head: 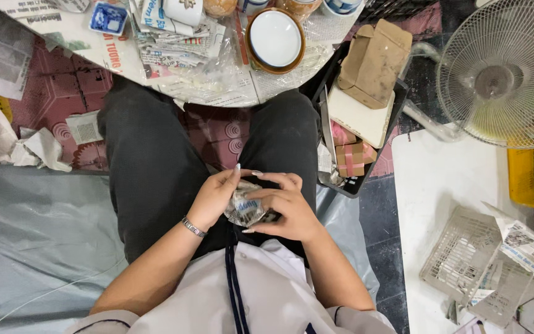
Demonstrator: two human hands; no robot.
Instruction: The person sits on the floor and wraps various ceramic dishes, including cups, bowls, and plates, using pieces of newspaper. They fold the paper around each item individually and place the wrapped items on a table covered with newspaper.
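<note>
both hands — left hand [213, 196] and right hand [287, 209] — pinch a small newspaper-wrapped bundle [246, 207] over the lap; it looks mostly covered, the last folds unfinished — unwrapped white bowl [275, 38] waits on the table [81, 38].

Crumpled, probably newsprint-paper bundle [245, 207]; glossy bowl [275, 38]

— What's being held?

— A small rounded bundle wrapped in crumpled grey-white newspaper with blue print [246, 207], lumpy and creased all over.

— Where is it?

— Over the lap in dark trousers [156, 167], just above the white shirt hem, near the right thigh.

— How is it gripped?

— Cupped between both hands: the left hand [213, 196] presses its left side, the right hand [285, 207] wraps over its right side, fingers folded on the paper.
</note>
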